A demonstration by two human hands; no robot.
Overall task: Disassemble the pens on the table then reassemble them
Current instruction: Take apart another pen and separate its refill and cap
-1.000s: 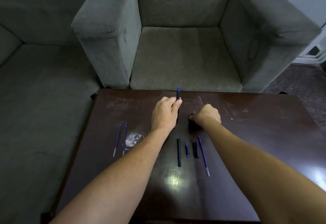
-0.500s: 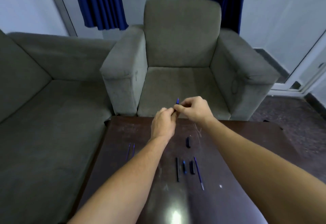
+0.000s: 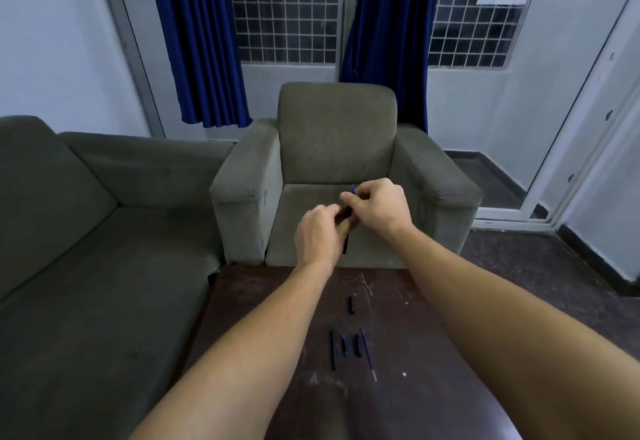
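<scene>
both hands [image 3: 349,218] lifted the pen [image 3: 347,228] higher.

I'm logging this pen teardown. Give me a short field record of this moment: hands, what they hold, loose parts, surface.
left hand: grip on lower part of thin black pen with blue tip
right hand: pinching the pen's upper end
pen position: raised above the dark scratched wooden table
loose parts: short black cap alone; nearer, row of black barrel, two short pieces, blue refill
</scene>
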